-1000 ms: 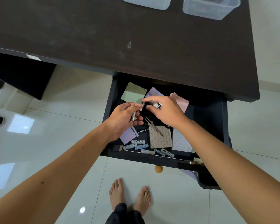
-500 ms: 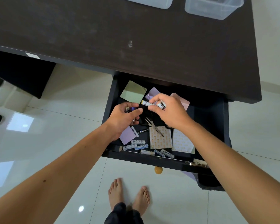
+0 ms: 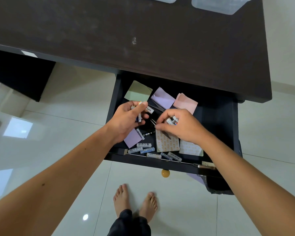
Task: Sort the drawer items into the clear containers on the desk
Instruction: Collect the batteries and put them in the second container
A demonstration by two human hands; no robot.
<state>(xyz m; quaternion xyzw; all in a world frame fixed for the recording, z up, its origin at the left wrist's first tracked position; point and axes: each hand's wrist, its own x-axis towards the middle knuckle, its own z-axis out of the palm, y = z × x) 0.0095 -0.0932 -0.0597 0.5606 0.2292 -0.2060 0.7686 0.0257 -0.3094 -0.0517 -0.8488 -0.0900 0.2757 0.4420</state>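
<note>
Drawer (image 3: 218,120) holds everything: flat paper notes (image 3: 163,99), limp and light, best lifted by an edge. Batteries (image 3: 144,149) lie loose along its front, small, hard, smooth and likely to roll; pinch them mid-barrel. Your left hand (image 3: 126,120) clutches several, your right hand (image 3: 180,125) grips more.
</note>
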